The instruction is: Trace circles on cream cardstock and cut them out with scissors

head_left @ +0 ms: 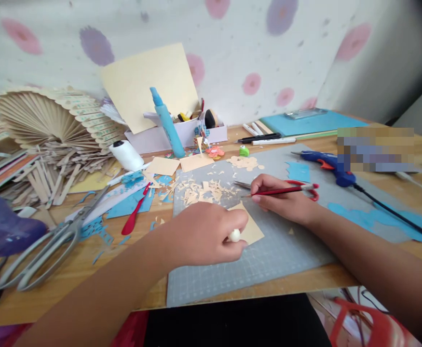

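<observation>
My left hand (205,233) is closed over a small white rounded object (235,235) and rests on a tan piece of paper (250,228) lying on the grey cutting mat (232,274). My right hand (281,197) lies on the mat, fingers wrapped round red-handled scissors (290,189) whose blades point left toward a heap of tan paper scraps (203,190). What the white object is I cannot make out.
Large grey scissors (47,248) and a red tool (134,217) lie at left among blue paper cuttings. A blue glue bottle (166,123), white box (182,132), thread spool (126,154) and paper fans (51,120) stand behind. A blue glue gun (326,164) and its cord lie right.
</observation>
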Motion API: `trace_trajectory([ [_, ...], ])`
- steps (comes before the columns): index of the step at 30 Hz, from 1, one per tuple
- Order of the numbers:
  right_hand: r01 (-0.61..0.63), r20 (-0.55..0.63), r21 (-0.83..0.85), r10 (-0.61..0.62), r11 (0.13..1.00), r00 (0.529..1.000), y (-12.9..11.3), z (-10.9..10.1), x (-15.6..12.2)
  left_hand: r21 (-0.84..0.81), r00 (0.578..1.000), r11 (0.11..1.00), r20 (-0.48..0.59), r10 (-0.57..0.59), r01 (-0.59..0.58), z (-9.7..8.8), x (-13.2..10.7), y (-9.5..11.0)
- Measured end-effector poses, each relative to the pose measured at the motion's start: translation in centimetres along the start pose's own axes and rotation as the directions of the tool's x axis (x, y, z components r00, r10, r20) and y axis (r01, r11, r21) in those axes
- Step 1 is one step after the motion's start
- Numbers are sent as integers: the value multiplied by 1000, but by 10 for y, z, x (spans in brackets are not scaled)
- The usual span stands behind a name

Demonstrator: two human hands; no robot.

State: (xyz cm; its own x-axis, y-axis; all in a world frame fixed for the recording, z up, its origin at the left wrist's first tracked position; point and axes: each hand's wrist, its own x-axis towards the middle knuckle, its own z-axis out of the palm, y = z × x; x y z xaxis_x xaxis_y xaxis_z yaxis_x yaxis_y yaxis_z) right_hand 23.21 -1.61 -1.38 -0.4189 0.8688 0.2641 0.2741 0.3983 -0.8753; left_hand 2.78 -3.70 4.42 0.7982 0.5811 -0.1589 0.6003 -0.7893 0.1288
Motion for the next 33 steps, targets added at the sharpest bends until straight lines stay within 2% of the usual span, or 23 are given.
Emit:
trace_trajectory([
  [3, 36, 45, 22, -36, 999, 998, -7, 3, -5, 11, 999, 1000, -35, -16, 17, 1, 0, 3],
  [6, -31, 177, 135, 6, 990, 984, -12, 11, -10, 8, 996, 999, -78, -39, 39, 2, 2, 7],
  [9, -103, 317, 191, 38, 976, 948, -12, 19, -12, -118, 992, 990, -91, -84, 74, 4, 4, 8],
  [11, -108, 351, 179, 39, 978, 936, -10, 23, -12, -216, 991, 972, -76, -106, 87, 4, 4, 6],
  [16, -98, 379, 126, 43, 987, 925, -9, 23, -11, -304, 997, 952, -63, -50, 28, 5, 1, -1],
  [22, -104, 385, 89, 62, 991, 921, -10, 22, -11, -291, 996, 956, -88, 12, -37, 7, -1, 1],
  [29, -18, 363, -9, 20, 1000, 931, -12, 22, -10, -299, 995, 954, -85, -54, 26, 7, 1, 4],
  [33, -28, 376, 23, 17, 999, 927, -10, 22, -12, -250, 995, 968, -96, -22, -3, 6, 2, 5],
])
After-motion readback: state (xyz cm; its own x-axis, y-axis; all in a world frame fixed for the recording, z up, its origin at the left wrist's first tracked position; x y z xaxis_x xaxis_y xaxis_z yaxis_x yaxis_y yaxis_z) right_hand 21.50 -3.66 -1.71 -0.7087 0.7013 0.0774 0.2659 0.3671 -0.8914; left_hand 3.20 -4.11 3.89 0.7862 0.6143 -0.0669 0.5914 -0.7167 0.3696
